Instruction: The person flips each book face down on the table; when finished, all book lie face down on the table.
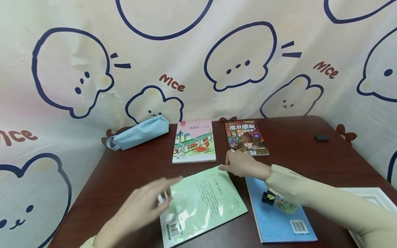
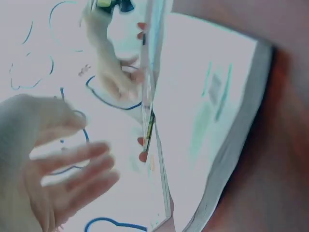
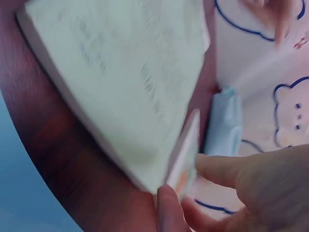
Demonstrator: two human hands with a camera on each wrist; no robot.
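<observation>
A green book (image 1: 206, 203) with its barcode side up lies slightly turned on the table. In the head view my left hand (image 1: 144, 198) is over its left edge; the left wrist view shows the fingers (image 2: 77, 159) loosely extended, apart from the book and holding nothing. My right hand (image 1: 245, 163) is at the book's far right corner, one fingertip close to it. The right wrist view has the thumb (image 3: 219, 169) spread from the fingers near that corner; contact is unclear. Below the right forearm, a blue book (image 1: 279, 220) lies partly hidden.
Farther back lie a pink-and-green book (image 1: 195, 141) with a crab and a comic-style book (image 1: 245, 137). A light blue pouch (image 1: 139, 132) sits at the back left. A small black object (image 1: 322, 138) lies back right; a white frame (image 1: 376, 194) is partly behind the right sleeve.
</observation>
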